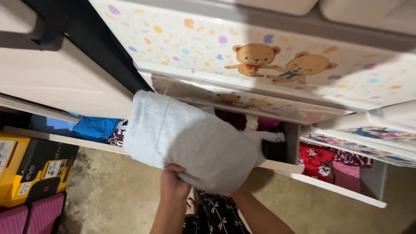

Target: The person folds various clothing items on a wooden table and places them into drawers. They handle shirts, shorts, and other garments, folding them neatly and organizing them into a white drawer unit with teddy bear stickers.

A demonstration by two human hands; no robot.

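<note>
Under the lower edge of the folded grey garment [190, 141], your left hand [173, 182] has its fingers [175, 170] curled up and closed on the fabric, while your right hand [236, 190] is almost wholly hidden beneath the bundle, so you cannot tell how its fingers lie. That garment is held in the air just in front of the open drawer [281, 166], above the concrete floor [112, 190]. It looks like soft knit: light, limp, not fragile, likely to sag and unfold if you pinch one corner, so support it from below across the fold with both palms. Behind it the drawer holds dark and pink clothes, and a neighbouring shelf shows a blue garment [93, 128]. Above, the pale drawer front [208, 43] carries coloured spots and two cartoon bears [279, 63]. Far to your left sits a yellow and black box [32, 169] with small white rectangular labels on its side.
</note>
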